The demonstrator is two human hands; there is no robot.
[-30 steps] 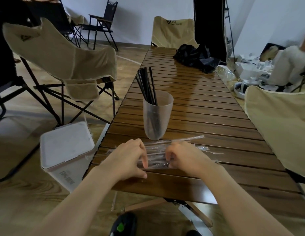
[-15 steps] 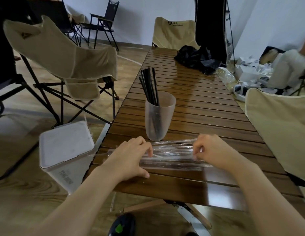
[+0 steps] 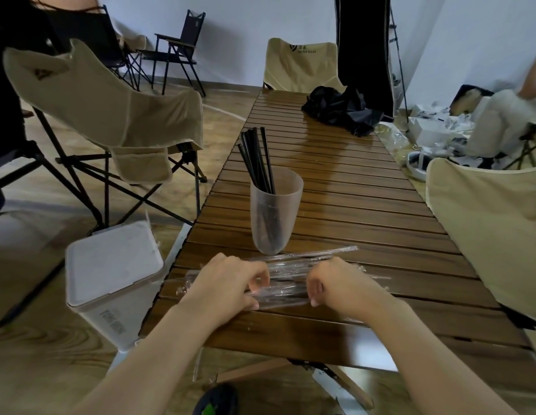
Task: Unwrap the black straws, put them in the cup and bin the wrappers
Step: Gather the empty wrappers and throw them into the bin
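1. The person works at the near edge of the slatted wooden surface point(image 3: 365, 187); both hands are down on a loose pile of clear straw wrappers point(image 3: 286, 281) lying across the slats just in front of the cup.
2. The left hand point(image 3: 228, 284) curls its fingers and thumb over the left part of the pile, its grip closed on the crinkled plastic; the right hand point(image 3: 344, 284) does the same on the right part, thumb and fingers bent down into the wrappers; the two hands sit close together with a short stretch of plastic between them.
3. The frosted plastic cup point(image 3: 274, 215) stands upright just beyond the pile; several unwrapped black straws point(image 3: 257, 161) already lean in it towards the left.
4. Whether any wrapper under the hands holds a straw cannot be told for certain; dark streaks between the hands suggest at least one may.
5. The step in hand looks like gathering or sorting the pile; the unwrapping seems well along.
6. The white bin point(image 3: 111, 280) stands on the floor just left of the surface with its lid closed; one wrapper point(image 3: 198, 366) lies on the floor below the edge.
7. The next move calls for checking the bundle for straws, opening the lid, and carrying the slippery plastic over without shedding pieces.
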